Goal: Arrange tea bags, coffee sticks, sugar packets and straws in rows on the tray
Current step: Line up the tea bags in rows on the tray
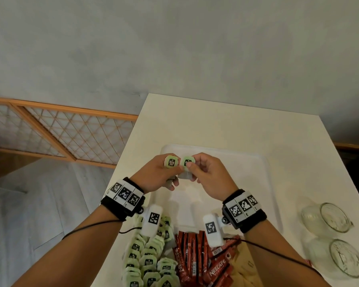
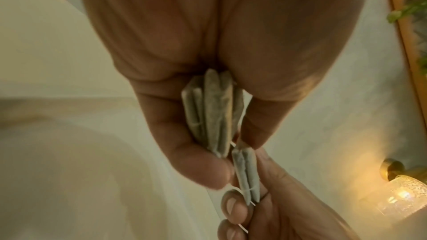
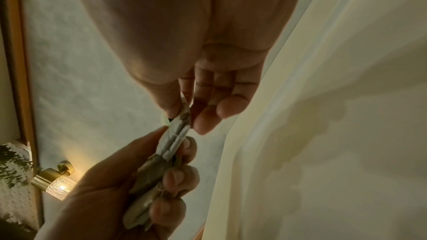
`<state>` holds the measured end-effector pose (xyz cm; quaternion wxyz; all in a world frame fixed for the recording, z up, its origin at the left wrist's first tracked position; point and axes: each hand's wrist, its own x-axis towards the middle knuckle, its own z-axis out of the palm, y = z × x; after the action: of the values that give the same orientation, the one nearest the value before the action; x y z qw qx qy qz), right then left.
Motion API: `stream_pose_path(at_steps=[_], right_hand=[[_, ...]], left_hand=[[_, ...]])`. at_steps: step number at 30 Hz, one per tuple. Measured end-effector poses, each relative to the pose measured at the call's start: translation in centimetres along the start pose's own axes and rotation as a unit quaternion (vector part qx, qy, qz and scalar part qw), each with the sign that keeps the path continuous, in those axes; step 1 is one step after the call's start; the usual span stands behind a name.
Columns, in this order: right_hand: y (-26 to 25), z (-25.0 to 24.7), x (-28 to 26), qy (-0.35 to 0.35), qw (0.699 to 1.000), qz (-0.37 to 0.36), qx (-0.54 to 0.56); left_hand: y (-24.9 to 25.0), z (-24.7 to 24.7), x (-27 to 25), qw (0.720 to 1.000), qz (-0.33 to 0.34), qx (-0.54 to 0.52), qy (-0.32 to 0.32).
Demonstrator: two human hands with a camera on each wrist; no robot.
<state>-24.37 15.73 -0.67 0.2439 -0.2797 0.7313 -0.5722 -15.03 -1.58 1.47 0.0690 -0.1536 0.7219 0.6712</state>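
Wooden lattice screen [image 1: 56,133] stands at far left, beyond the table [image 1: 226,129] edge.

Left hand [image 1: 153,175]: fingers curled around a small stack of tea bags [image 1: 170,161], green tags uppermost; the left wrist view shows several bags [image 2: 212,112] pressed edge-on between thumb and fingers.

Right hand [image 1: 209,172]: thumb and forefinger pinch a single tea bag [image 1: 187,162], held just beside the stack; in the right wrist view that bag [image 3: 179,134] touches the left hand's bundle. Remaining fingers loosely curled.

Both hands are raised over the far left part of the white tray [image 1: 257,175], which lies on the table.

Near edge, left to right: a heap of green tea bags [image 1: 149,259], then a heap of red coffee sticks [image 1: 203,262] touching it. Whether they sit in a container cannot be told.

Far right on the table: two clear glass cups [image 1: 332,239] lying on their sides, well apart from the tray.
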Motion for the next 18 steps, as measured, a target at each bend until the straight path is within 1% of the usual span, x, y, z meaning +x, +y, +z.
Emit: stream_pose_path(at_steps=[4, 7, 10, 14, 18], right_hand=[[0.6, 0.0, 1.7, -0.008, 0.999, 0.043, -0.018], [1.1, 0.1, 3.0, -0.017, 0.998, 0.056, -0.015], [1.6, 0.1, 4.7, -0.016, 0.997, 0.062, -0.036], [2.3, -0.2, 7.5, 0.009, 0.995, 0.071, -0.074], [3.1, 0.0, 9.8, 0.016, 0.991, 0.096, -0.092]], left_hand=[[0.1, -1.3, 1.8, 0.999, 0.017, 0.012, 0.044], [-0.2, -2.3, 3.0, 0.998, 0.009, 0.016, 0.060], [-0.7, -3.0, 4.0, 0.998, -0.012, 0.004, 0.063], [-1.2, -4.1, 5.1, 0.994, -0.057, -0.028, 0.085], [-1.7, -4.9, 5.6, 0.992, -0.088, -0.042, 0.082]])
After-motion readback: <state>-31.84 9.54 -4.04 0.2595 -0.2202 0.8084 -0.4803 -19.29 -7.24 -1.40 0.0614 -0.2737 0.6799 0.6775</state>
